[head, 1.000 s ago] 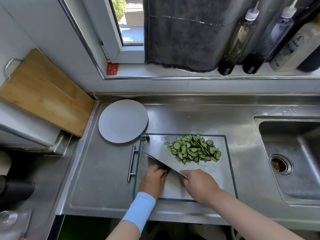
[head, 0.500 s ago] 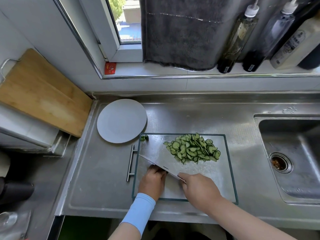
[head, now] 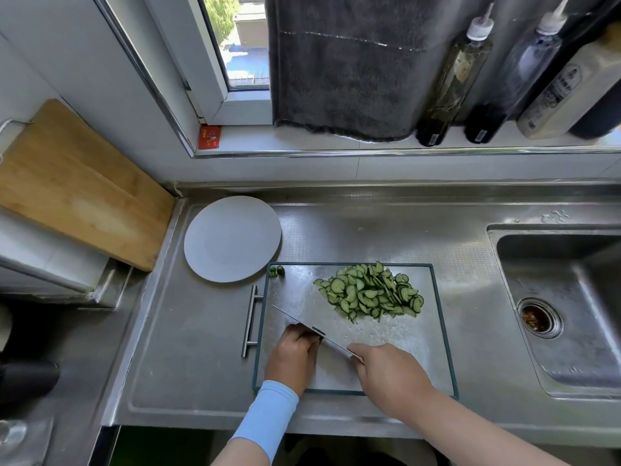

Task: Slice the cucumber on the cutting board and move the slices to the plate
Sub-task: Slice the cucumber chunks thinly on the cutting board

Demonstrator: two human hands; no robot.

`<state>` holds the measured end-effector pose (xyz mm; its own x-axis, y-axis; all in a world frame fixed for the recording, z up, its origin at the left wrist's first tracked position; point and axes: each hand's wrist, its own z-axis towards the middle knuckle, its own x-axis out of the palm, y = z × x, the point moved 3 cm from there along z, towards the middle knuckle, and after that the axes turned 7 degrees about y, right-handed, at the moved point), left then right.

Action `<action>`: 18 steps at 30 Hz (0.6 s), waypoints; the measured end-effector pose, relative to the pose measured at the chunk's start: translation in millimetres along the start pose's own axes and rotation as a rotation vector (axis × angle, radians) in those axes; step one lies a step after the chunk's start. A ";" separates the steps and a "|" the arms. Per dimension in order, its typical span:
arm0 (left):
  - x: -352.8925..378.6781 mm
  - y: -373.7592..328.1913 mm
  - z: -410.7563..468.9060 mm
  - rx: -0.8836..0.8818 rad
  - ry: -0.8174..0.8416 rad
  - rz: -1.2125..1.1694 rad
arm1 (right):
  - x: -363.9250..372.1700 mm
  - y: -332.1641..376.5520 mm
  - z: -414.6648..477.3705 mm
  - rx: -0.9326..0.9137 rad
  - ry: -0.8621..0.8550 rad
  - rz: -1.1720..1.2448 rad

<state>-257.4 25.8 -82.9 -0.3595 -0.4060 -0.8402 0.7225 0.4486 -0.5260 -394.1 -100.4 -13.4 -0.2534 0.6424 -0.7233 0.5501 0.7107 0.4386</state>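
Observation:
A pile of thin cucumber slices lies on the far right part of the steel cutting board. Two small cucumber ends sit in its far left corner. The round grey plate stands bare, just beyond the board's left corner. My right hand grips the handle of a cleaver, whose blade runs diagonally over the board's near left part. My left hand has its fingers curled, knuckles against the blade's left side. Nothing shows in it.
A sink with a drain strainer opens at the right. A wooden board leans at the left. Bottles and a dark towel line the window sill behind. The steel board's bar handle sticks out on its left.
Both hands and the cleaver have slid slightly toward the near edge of the board. The slice pile and plate have not moved.

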 end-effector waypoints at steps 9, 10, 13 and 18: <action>1.2 2.1 1.0 -0.029 0.008 -0.052 | -0.2 1.2 12.7 0.038 0.074 0.066; 1.5 2.4 0.4 -0.030 0.014 -0.049 | 0.9 2.4 16.2 0.043 0.083 0.073; 3.3 3.6 -0.5 -0.044 0.021 -0.057 | 1.0 7.6 26.4 0.057 0.092 0.092; 3.3 3.5 -2.4 -0.055 0.026 -0.058 | 1.0 9.2 25.8 0.034 0.082 0.071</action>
<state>-257.4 27.9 -87.9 -0.4153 -0.4124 -0.8109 0.6671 0.4679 -0.5796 -368.7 -100.6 -23.9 -0.2769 0.7129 -0.6443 0.5950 0.6537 0.4676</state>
